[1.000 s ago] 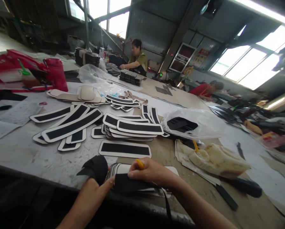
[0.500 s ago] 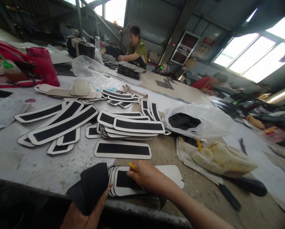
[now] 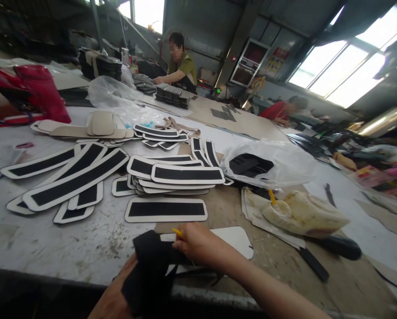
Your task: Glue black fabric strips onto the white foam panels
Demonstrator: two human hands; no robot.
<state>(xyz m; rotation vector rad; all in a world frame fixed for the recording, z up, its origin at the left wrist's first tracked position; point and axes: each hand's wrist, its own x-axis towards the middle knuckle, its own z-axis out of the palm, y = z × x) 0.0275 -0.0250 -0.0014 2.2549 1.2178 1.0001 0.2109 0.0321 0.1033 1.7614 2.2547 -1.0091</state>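
My left hand (image 3: 117,290) is closed on a bundle of black strips (image 3: 147,270) at the table's front edge. Its fingers are partly hidden behind the dark material. My right hand (image 3: 193,243) pinches a thin yellow tool (image 3: 177,233) over a white-edged piece (image 3: 233,240). The black strips overlap the left part of that piece. Just beyond my hands lies a single white-bordered black strip piece (image 3: 165,209). Behind it sits a pile of similar pieces (image 3: 188,174), and more of them (image 3: 77,180) are fanned out at the left.
At the right, a stained container (image 3: 305,215) rests near a black-handled tool (image 3: 340,247). Behind it is a clear plastic bag (image 3: 285,164) with black pieces inside. A red bag (image 3: 42,91) stands at the left. Two people (image 3: 181,66) work farther back.
My left hand has brought the black strips rightward and up over the white-edged stack, covering its left part. My right hand still pinches the yellow tool. The whole view has shifted slightly.
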